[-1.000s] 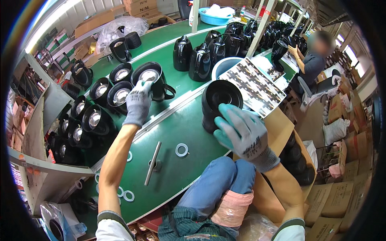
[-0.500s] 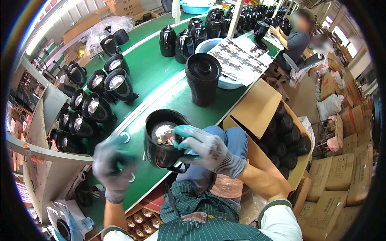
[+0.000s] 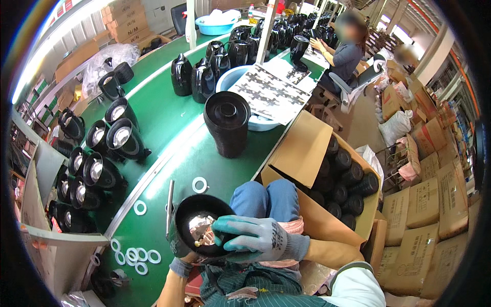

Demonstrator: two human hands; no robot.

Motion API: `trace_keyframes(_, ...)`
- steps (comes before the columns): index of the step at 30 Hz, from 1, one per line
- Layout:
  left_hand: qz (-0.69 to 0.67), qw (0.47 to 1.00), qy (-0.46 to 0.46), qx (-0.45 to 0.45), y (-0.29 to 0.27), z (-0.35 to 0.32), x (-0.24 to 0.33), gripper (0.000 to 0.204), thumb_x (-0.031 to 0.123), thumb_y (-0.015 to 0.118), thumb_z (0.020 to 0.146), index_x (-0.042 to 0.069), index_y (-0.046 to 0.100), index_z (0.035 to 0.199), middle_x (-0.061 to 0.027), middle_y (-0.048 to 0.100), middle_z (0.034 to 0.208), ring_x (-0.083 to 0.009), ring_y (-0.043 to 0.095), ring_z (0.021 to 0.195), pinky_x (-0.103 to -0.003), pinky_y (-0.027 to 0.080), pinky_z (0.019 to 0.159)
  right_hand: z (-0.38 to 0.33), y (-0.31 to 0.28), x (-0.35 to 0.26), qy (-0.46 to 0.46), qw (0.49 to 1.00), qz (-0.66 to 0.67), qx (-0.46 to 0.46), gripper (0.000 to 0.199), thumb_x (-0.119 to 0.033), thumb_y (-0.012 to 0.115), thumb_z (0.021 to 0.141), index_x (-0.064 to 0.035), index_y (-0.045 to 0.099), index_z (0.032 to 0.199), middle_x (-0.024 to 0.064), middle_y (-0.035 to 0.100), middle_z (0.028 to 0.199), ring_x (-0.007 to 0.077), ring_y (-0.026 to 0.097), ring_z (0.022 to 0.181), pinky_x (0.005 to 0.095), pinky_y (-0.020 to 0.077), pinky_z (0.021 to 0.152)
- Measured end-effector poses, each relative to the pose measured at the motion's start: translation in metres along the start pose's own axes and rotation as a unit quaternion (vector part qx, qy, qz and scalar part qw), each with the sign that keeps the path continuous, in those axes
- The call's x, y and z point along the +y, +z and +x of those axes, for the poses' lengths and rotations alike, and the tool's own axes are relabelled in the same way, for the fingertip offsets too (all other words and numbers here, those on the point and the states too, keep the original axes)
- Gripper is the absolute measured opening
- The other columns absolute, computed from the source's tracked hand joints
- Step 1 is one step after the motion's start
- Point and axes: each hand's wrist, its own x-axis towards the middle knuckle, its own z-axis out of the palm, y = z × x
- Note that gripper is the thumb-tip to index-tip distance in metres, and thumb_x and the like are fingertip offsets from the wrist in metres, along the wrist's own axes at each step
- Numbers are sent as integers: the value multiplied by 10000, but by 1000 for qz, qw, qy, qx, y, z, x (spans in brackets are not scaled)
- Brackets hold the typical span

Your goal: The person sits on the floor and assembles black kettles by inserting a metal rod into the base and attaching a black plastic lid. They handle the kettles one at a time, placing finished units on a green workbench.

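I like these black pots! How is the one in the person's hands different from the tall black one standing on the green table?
The held pot lies tipped in the lap, its open mouth showing a shiny silver inside; the tall black stack stands upright on the green table and shows a ridged black top. The held pot is gripped by the left hand, with the right hand at its mouth; nobody touches the stack. Both are black and round.

Factory assembly line, long green workbench (image 3: pixel 169 128), rows of black kettles (image 3: pixel 202 77), stacked cardboard cartons (image 3: pixel 429 204)
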Motion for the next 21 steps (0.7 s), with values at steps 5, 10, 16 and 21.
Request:
trace_keyframes(5, -727, 665, -129, -115, 64, 30, 50, 506, 275, 550, 1051, -46, 496, 1438, -234, 579, 1413, -323, 613, 1260, -498, 512, 1079, 66, -68, 65, 101, 992, 22, 77, 298, -217, 775, 889, -54, 718, 1132, 137, 728, 1182, 324, 704, 1129, 418, 565, 963)
trace_keyframes(10, -402, 914, 8, -46, 85, 33, 72, 510, 278, 593, 1046, -43, 495, 1431, -217, 589, 1401, -301, 614, 1254, -475, 520, 1079, 151, -117, 211, 282, 900, -327, 65, 904, -553, 759, 835, 83, 512, 1428, 328, 578, 1376, 419, 565, 1306, 451, 429, 1116)
trace_keyframes(16, -239, 971, 1, 1, 47, 36, 55, 508, 252, 603, 1043, -25, 485, 1451, -201, 576, 1425, -292, 600, 1275, -465, 504, 1099, 156, -127, 237, 359, 925, -127, 8, 415, -172, 777, 876, -33, 686, 1257, 101, 745, 1114, 170, 719, 918, 314, 574, 858)
trace_keyframes(21, -179, 984, 9, 19, 51, 28, 53, 510, 231, 612, 1039, -10, 477, 1468, -187, 566, 1445, -285, 587, 1293, -457, 490, 1117, 124, -99, 128, 214, 942, 44, 254, 569, -192, 892, 770, -45, 603, 1237, 111, 741, 1060, 233, 737, 981, 392, 592, 889)
